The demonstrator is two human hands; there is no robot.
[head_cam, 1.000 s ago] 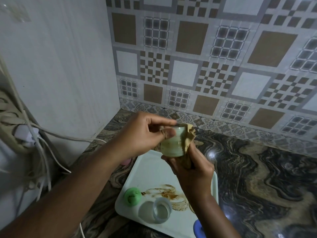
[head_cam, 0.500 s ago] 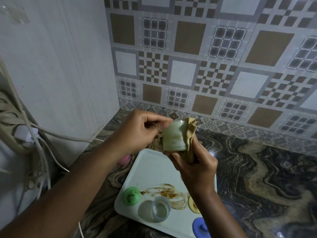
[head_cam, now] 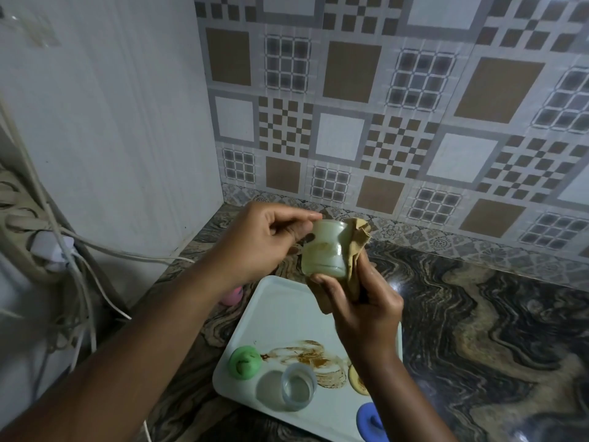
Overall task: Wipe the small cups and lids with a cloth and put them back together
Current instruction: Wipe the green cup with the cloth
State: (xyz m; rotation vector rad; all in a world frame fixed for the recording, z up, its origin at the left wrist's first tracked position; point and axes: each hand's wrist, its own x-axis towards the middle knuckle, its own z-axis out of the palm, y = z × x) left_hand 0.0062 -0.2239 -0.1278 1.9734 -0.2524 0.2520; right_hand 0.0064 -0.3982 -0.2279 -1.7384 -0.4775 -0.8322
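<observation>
A small translucent cup is held up above the white tray. My left hand pinches its rim with thumb and fingertips. My right hand grips a tan cloth and presses it against the cup's right side and base. On the tray stand a second clear cup, a green lid, a yellow lid partly hidden by my right wrist, and a blue lid at the front edge. A brown smear marks the tray.
A pink lid lies on the marbled counter left of the tray, half hidden by my left arm. White cables and a plug hang at the left. Patterned tile wall stands behind.
Both hands have lifted the cup a little and turned it against the cloth; my left fingers shifted from its side to its rim. The yellow and blue lids came into view.
</observation>
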